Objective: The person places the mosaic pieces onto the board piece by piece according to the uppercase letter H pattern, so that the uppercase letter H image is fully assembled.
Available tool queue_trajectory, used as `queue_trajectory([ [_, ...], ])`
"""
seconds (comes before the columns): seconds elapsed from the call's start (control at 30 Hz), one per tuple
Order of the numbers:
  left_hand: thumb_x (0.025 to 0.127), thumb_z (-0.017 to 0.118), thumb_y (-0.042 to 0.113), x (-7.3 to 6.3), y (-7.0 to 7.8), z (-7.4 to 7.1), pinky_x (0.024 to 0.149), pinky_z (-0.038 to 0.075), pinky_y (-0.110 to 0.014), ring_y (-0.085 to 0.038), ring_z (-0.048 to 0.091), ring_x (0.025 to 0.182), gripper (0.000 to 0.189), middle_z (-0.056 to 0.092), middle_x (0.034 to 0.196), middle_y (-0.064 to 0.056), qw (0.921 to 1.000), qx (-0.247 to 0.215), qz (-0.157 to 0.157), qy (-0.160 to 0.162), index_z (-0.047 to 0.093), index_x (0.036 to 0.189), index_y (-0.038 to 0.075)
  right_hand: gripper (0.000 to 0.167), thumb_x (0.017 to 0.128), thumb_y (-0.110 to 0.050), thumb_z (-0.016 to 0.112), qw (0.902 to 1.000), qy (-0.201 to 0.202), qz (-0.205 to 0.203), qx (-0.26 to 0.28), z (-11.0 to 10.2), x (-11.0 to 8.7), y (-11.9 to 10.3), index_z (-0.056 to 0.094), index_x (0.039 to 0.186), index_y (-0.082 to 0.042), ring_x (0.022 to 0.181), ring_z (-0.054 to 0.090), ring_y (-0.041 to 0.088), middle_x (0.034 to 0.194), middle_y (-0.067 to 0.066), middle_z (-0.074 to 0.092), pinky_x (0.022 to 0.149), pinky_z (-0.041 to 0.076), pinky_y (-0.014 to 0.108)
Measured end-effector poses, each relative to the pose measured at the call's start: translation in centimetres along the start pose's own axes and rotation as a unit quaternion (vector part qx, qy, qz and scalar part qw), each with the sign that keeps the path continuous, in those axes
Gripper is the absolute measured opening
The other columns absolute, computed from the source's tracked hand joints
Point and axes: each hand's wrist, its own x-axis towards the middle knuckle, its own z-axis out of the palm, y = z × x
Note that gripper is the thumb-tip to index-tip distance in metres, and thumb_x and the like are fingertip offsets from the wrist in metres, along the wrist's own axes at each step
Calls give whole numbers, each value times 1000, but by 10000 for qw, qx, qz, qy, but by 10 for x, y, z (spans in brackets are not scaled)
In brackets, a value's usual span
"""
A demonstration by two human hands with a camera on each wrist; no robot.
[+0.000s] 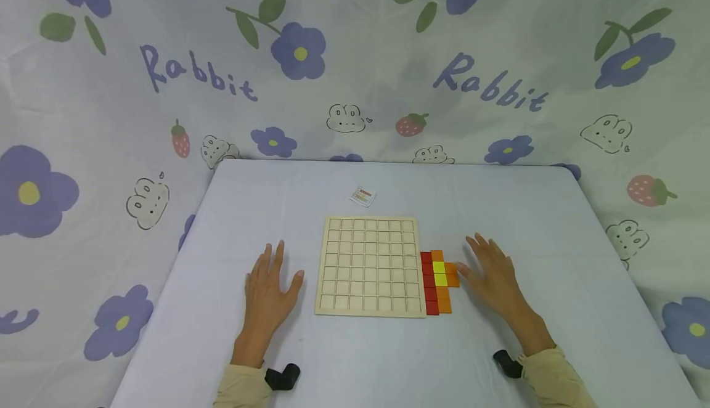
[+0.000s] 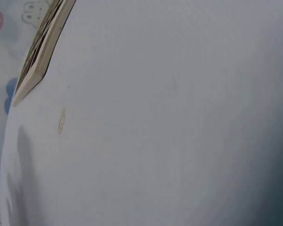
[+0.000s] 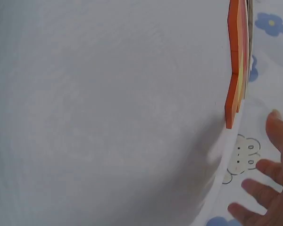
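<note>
A pale wooden grid board lies flat on the white table, its square cells bare. Against its right edge sit several small square tiles: a column of red tiles, then orange tiles around two yellow tiles. My left hand is left of the board, fingers spread and holding nothing. To the right of the tiles is my right hand, fingers extended, its thumb tip close to the outermost orange tile. In the right wrist view the fingers show loosely spread.
A small printed card with a colored grid pattern lies behind the board. A white cloth covers the table. Behind it hangs a curtain with flowers, rabbits and strawberries. Each wrist carries a black camera mount.
</note>
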Motion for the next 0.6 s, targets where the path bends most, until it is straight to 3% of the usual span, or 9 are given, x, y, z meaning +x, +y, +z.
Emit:
queue_trajectory([
  [0.13,97,63,33,-1,4,4,115,38,-61,-42,40,144,73,40,157,-22,9984,-556,-100,-40,29,159,15,52,92,-21,73,9975,168,-677,60,2,3,-8,58,139,-7,138,42,41,146,18,54,113,35,65],
  [0.27,95,68,23,-3,11,7,101,55,-47,-36,60,126,62,61,139,-20,9940,-1088,-60,-111,45,151,8,37,91,-18,73,9952,195,-957,-22,1,10,-18,68,126,-8,128,51,33,129,13,66,108,46,57],
  [0.43,93,71,17,-4,20,11,89,60,-33,-23,68,109,52,70,120,-11,9847,-1672,-137,-473,56,142,10,29,91,-17,73,9929,-28,-1168,-215,3,19,-30,72,119,-8,121,55,29,119,8,71,104,50,53],
  [0.6,91,71,11,-6,26,16,83,61,-27,-20,69,102,49,72,111,-8,9812,-1796,-161,-683,60,139,9,24,91,-19,74,9879,-217,-1447,-517,8,29,-37,75,113,-9,118,56,27,115,5,72,105,49,51],
])
